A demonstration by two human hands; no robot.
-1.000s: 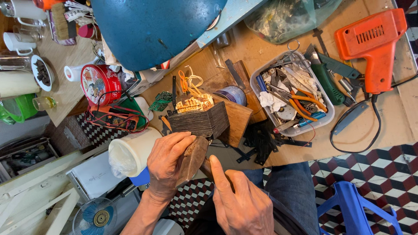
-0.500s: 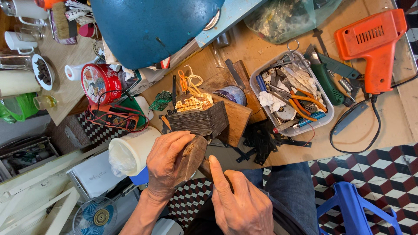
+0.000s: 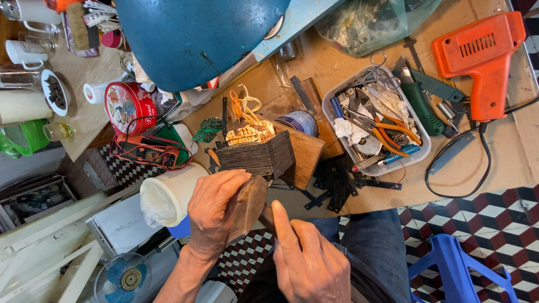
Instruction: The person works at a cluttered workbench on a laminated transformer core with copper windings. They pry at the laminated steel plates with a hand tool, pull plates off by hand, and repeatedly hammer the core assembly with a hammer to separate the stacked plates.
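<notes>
My left hand [image 3: 213, 216] grips a dark brown stack of thin metal plates [image 3: 250, 205], held on edge just below the workbench edge. My right hand [image 3: 306, 261] is beside it, its extended finger touching the stack's lower right side; whether it holds anything is hidden. Right above the hands sits a transformer core [image 3: 255, 154] of dark laminations with a copper winding and orange and white wires on top, resting on a wooden block [image 3: 306, 151].
A clear plastic tray [image 3: 418, 157] of pliers and small tools lies right of the core, with an orange soldering gun [image 3: 485, 56] beyond it. Loose black plates [image 3: 337, 185] lie near the bench edge. A large blue object [image 3: 196, 33], red tin [image 3: 129, 106], white bucket [image 3: 168, 193] and blue stool [image 3: 455, 269] surround me.
My hands and the plate stack have barely shifted; the right finger stays against the stack.
</notes>
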